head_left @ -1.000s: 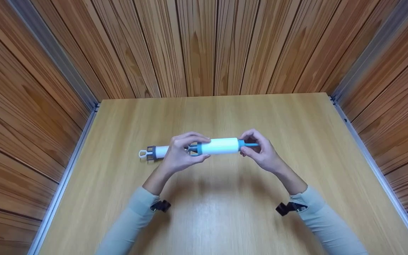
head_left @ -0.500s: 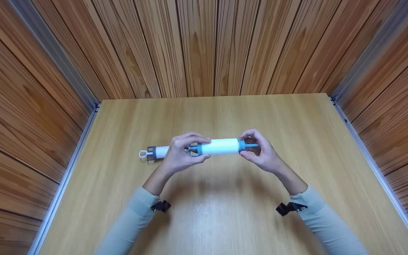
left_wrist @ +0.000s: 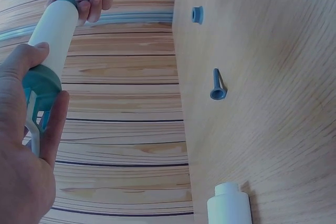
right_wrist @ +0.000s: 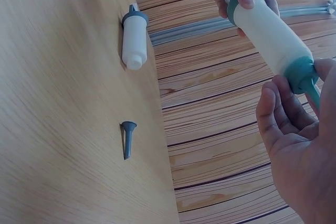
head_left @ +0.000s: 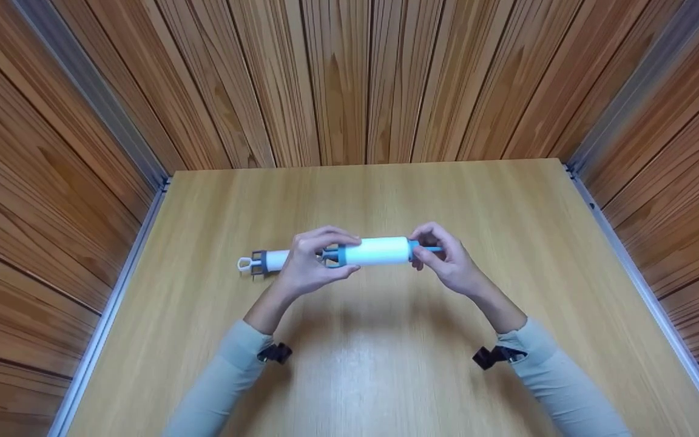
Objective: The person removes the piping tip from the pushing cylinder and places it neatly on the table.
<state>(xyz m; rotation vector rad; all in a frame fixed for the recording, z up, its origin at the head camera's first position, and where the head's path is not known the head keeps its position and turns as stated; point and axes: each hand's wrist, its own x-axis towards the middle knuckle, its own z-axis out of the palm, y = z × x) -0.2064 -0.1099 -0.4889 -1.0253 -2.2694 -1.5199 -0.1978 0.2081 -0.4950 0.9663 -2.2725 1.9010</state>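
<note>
A white icing syringe (head_left: 377, 250) with teal ends is held level above the table. My left hand (head_left: 319, 258) grips its teal collar (left_wrist: 42, 85) at the handle end, thumb along the barrel. At the other end my right hand (head_left: 449, 258) pinches the teal nozzle cap (right_wrist: 299, 72) between thumb and fingers. The thin nozzle tip (head_left: 433, 248) points right, past the fingers. In the left wrist view, a pale plunger handle (left_wrist: 34, 124) shows beside the left palm.
A second white syringe (head_left: 276, 260) with a dark grey collar lies on the table, partly hidden behind the left hand. A loose grey nozzle (right_wrist: 128, 139) and a small grey ring (left_wrist: 197, 14) lie nearby. Wood-panelled walls (head_left: 343, 79) enclose the table.
The right thumb has shifted up over the nozzle cap and the right fingertips have rolled around it. The left hand and the barrel stay in place.
</note>
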